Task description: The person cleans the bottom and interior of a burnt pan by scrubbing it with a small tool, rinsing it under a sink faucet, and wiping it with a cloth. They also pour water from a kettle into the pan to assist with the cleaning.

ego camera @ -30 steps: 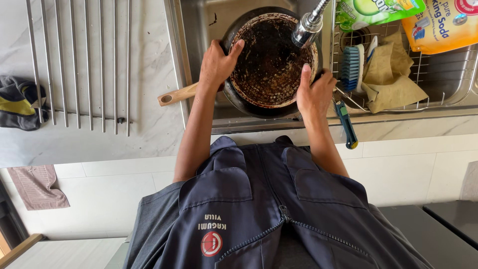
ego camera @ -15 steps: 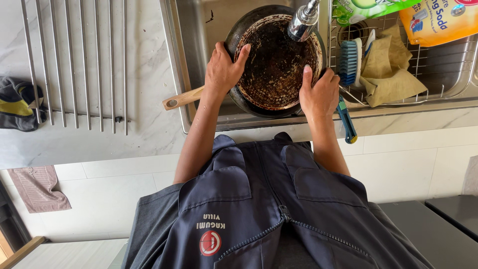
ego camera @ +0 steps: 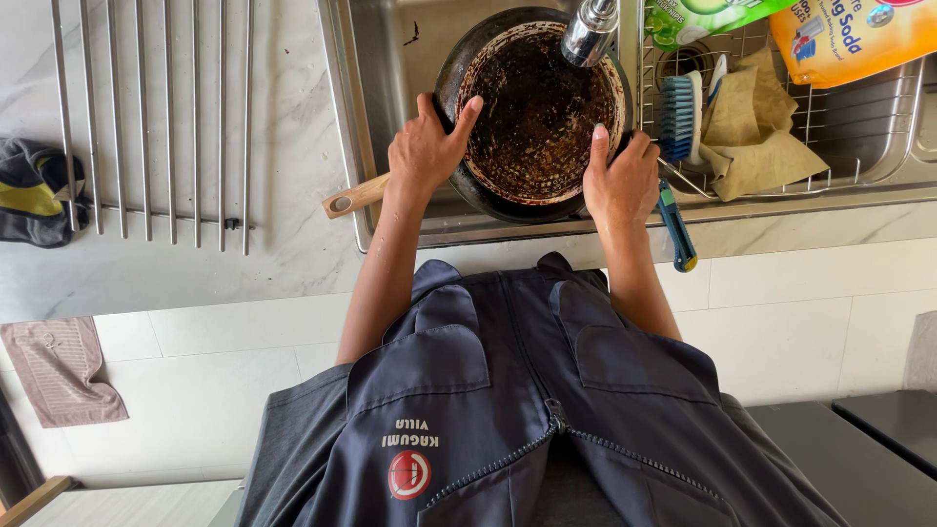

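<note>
Fingers of both hands — left hand (ego camera: 425,151), right hand (ego camera: 622,181) — clasp the burnt pan (ego camera: 537,107) rim in the sink (ego camera: 381,98).

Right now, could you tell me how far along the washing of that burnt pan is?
Done: the pan sits in the sink under the tap. In hand: the left hand and right hand both grip its rim. Left: dark crust covers the inside, and the blue brush lies untouched in the wire rack beside brown cloths.

We are sliding our left hand (ego camera: 427,151) and right hand (ego camera: 621,181) further up the round, burnt-black frying pan's (ego camera: 539,107) rim.
</note>
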